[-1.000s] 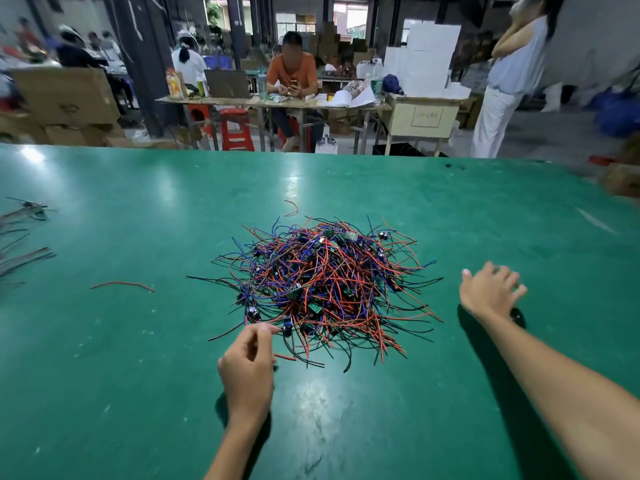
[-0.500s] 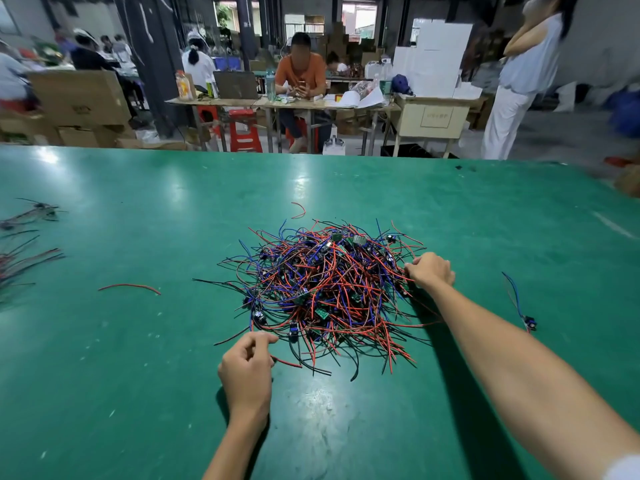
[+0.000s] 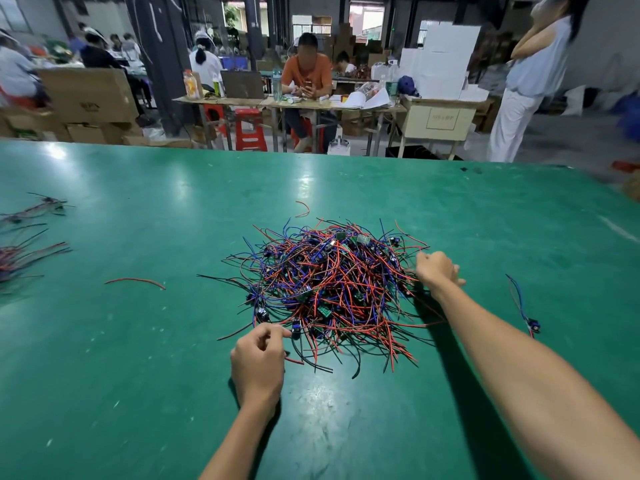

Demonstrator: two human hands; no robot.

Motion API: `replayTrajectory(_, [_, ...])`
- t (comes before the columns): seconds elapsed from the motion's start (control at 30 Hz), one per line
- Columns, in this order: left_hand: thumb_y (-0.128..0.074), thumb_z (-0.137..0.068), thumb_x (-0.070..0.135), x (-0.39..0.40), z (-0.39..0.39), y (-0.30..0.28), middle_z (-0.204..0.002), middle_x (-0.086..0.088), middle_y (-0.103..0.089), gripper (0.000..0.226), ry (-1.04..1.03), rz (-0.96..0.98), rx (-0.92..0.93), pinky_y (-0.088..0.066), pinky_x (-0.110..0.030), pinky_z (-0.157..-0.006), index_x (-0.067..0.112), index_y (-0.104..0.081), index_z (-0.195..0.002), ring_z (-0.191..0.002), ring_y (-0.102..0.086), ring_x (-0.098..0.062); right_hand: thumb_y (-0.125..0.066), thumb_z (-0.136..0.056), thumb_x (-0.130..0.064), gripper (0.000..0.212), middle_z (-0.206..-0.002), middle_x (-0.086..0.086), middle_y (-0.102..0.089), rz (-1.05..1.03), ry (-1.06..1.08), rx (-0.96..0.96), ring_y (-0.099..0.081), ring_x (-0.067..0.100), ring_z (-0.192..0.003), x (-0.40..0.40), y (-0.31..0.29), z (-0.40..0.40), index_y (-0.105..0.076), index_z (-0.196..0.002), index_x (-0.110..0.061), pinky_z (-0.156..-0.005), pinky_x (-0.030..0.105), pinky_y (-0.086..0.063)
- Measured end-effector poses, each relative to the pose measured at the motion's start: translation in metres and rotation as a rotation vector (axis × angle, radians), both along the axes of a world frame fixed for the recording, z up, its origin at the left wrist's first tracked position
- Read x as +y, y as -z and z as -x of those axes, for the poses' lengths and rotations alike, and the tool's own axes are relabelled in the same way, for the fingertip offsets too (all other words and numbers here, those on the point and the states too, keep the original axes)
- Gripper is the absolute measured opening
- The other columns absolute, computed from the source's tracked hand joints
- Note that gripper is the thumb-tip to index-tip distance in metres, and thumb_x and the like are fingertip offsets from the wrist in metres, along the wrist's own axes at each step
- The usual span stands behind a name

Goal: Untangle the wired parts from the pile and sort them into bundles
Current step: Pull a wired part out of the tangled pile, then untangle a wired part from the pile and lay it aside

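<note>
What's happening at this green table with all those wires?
A person is sorting a tangled pile of red, blue and black wired parts on the green table. The left hand pinches at the pile's near edge, while the right hand grips wires at its right side. One separated wired part lies to the right, and sorted bundles sit far left.
</note>
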State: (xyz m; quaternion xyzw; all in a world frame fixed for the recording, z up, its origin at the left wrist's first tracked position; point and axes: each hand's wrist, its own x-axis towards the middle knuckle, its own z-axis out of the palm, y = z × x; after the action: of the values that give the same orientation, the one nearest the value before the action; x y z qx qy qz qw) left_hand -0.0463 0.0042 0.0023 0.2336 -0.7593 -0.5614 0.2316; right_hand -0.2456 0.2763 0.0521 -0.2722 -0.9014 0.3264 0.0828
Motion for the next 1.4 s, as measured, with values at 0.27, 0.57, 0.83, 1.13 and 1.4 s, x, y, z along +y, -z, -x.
replayTrajectory(0.27, [-0.055, -0.088, 0.043, 0.007, -0.02, -0.01, -0.049, -0.003, -0.059, 0.036, 0.205, -0.173, 0.157, -0.054, -0.043, -0.054, 0.022, -0.078, -0.069, -0.044, -0.057, -0.028, -0.045, -0.101, -0.041, 0.02, -0.097, -0.009, -0.062, 0.151, -0.202, 0.639, -0.051, 0.012, -0.097, -0.066, -0.029, -0.13, -0.059, -0.092, -0.029, -0.093, 0.031, -0.02])
replayTrajectory(0.57, [-0.049, -0.104, 0.032, 0.04, -0.021, -0.059, -0.09, -0.011, -0.078, 0.039, 0.697, -0.518, -0.088, -0.052, -0.017, -0.058, 0.003, -0.074, -0.1, -0.072, -0.072, -0.012, -0.067, -0.089, -0.026, 0.001, -0.093, -0.017, -0.066, 0.129, -0.857, 0.539, -0.057, 0.007, -0.093, -0.118, 0.046, -0.242, -0.067, -0.089, -0.026, -0.084, 0.034, -0.042])
replayTrajectory(0.83, [-0.048, -0.106, 0.025, 0.027, -0.035, -0.039, -0.088, 0.003, -0.068, 0.03, 0.72, 0.011, 0.142, -0.049, -0.028, -0.073, 0.019, -0.073, -0.09, -0.081, -0.062, -0.013, -0.046, -0.1, -0.057, 0.054, -0.097, 0.011, -0.079, 1.046, -0.544, 0.224, -0.071, 0.023, -0.078, -0.114, 0.029, -0.223, -0.08, -0.1, -0.016, -0.069, 0.035, -0.057])
replayTrajectory(1.13, [-0.049, -0.091, 0.041, 0.006, -0.039, -0.035, -0.062, 0.002, -0.053, 0.036, 0.633, -0.021, 0.034, -0.035, -0.034, -0.069, 0.026, -0.078, -0.076, -0.066, -0.048, -0.015, -0.061, -0.093, -0.036, 0.031, -0.08, 0.006, -0.075, 1.187, -0.249, 0.463, -0.068, 0.013, -0.066, -0.096, 0.036, -0.215, -0.074, -0.094, -0.008, -0.056, 0.02, -0.054])
replayTrajectory(1.4, [-0.063, -0.093, 0.035, 0.003, -0.044, -0.036, -0.078, 0.005, -0.073, 0.021, 0.576, -0.012, 0.062, -0.041, -0.031, -0.065, 0.026, -0.08, -0.083, -0.066, -0.055, -0.019, -0.064, -0.087, -0.03, 0.025, -0.087, 0.003, -0.077, 1.231, -0.28, 0.518, -0.068, 0.007, -0.07, -0.094, 0.043, -0.216, -0.074, -0.101, -0.013, -0.063, 0.015, -0.054])
